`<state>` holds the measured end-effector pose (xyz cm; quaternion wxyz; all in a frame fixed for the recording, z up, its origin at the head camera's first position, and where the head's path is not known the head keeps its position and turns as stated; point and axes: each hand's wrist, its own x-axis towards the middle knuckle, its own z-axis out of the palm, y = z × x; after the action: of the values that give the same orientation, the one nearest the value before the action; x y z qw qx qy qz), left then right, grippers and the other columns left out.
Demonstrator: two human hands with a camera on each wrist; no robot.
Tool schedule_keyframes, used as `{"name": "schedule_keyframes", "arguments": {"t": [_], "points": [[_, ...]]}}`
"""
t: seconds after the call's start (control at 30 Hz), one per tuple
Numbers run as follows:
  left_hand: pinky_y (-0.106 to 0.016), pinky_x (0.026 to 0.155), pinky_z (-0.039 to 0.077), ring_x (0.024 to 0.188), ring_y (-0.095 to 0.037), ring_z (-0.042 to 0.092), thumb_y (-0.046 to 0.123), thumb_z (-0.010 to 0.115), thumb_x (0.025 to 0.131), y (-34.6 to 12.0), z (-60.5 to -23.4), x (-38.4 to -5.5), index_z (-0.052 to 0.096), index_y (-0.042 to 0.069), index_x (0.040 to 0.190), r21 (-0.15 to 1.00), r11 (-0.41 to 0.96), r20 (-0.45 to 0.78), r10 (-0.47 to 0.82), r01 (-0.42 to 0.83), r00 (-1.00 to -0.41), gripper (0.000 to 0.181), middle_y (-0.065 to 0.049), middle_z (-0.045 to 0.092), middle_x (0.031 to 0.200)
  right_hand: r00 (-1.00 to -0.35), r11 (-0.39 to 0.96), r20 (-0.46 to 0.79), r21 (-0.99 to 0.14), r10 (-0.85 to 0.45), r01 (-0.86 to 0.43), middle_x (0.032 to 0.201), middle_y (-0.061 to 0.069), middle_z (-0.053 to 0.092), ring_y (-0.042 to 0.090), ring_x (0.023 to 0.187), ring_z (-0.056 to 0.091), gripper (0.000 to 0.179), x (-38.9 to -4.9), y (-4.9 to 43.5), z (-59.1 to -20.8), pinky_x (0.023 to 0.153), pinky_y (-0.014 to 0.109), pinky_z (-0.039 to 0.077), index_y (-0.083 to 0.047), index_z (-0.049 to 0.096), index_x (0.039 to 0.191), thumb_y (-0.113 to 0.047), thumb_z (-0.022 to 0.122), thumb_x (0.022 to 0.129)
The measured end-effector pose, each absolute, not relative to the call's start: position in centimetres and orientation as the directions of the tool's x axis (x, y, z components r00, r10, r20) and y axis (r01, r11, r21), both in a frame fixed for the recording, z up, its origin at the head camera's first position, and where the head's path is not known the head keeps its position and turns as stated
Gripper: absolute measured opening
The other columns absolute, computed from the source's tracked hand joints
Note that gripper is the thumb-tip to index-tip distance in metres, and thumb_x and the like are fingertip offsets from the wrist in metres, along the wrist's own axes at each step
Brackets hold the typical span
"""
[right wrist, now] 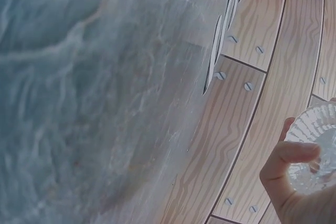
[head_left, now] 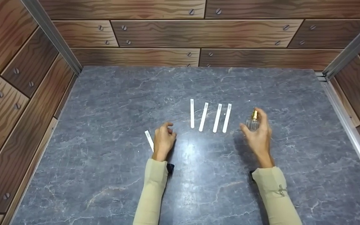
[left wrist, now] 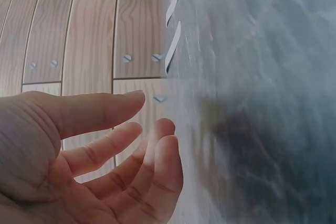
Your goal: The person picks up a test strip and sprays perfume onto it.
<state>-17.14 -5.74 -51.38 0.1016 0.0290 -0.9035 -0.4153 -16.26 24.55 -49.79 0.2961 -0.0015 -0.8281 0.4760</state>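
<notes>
A small perfume bottle (head_left: 252, 125) of clear ribbed glass with a gold spray top (head_left: 255, 114) is in my right hand (head_left: 259, 137). The index finger reaches up to the gold top. In the right wrist view the thumb presses against the bottle's fluted glass (right wrist: 310, 116). My left hand (head_left: 164, 139) holds nothing, and its fingers curl loosely above the table. Under and beside it lies a white paper test strip (head_left: 148, 138), its lower end hidden by the hand.
Several more white paper strips (head_left: 192, 113) lie in a row between the hands, small dark print at their far ends. The grey marbled table (head_left: 120, 100) is bounded by wood-patterned walls (head_left: 167, 34), with metal rails (head_left: 352, 134) at the corners and right side.
</notes>
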Motion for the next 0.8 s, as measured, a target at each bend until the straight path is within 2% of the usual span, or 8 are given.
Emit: {"name": "schedule_keyframes", "arguments": {"t": [0.37,0.43,0.63,0.8], "points": [[-0.048,0.072,0.056,0.076,-0.032,0.067,-0.008,0.076,0.077,-7.1,-51.2,-15.9,0.071,-0.006,0.108,0.737,0.675,0.196,-0.165,0.034,-0.967,0.032,-0.014,0.069,0.081,-0.833,0.548,0.472,-0.795,0.288,-0.26,0.128,0.03,0.06,0.038,0.105,0.06,0.066,-16.3,24.5,-49.9,0.082,0.043,0.047,0.003,0.052,0.135,0.009,0.081,0.076],[-0.048,0.072,0.056,0.076,-0.033,0.067,-0.009,0.075,0.076,-7.4,-51.3,-15.7,0.071,-0.006,0.107,0.739,0.673,0.204,-0.172,0.037,-0.964,0.032,-0.015,0.068,0.081,-0.835,0.547,0.468,-0.797,0.29,-0.257,0.128,0.03,0.06,0.038,0.104,0.06,0.066,-16.3,24.5,-49.9,0.081,0.041,0.047,0.002,0.052,0.135,0.009,0.081,0.076],[-0.047,0.071,0.057,0.075,-0.032,0.068,-0.013,0.072,0.076,-8.0,-51.6,-14.6,0.071,-0.008,0.108,0.765,0.644,0.186,-0.207,0.009,-0.96,0.032,-0.019,0.069,0.084,-0.831,0.544,0.479,-0.794,0.283,-0.272,0.125,0.03,0.061,0.036,0.102,0.06,0.066,-16.3,24.5,-49.8,0.079,0.022,0.044,0.002,0.052,0.136,0.009,0.08,0.077],[-0.045,0.069,0.058,0.072,-0.029,0.069,-0.012,0.072,0.078,-8.7,-51.8,-13.8,0.07,-0.009,0.111,0.779,0.627,0.167,-0.227,-0.013,-0.959,0.033,-0.02,0.069,0.086,-0.832,0.545,0.474,-0.796,0.288,-0.265,0.125,0.03,0.061,0.035,0.1,0.06,0.065,-16.3,24.4,-49.9,0.076,0.02,0.043,0.001,0.053,0.135,0.008,0.081,0.077]]}}
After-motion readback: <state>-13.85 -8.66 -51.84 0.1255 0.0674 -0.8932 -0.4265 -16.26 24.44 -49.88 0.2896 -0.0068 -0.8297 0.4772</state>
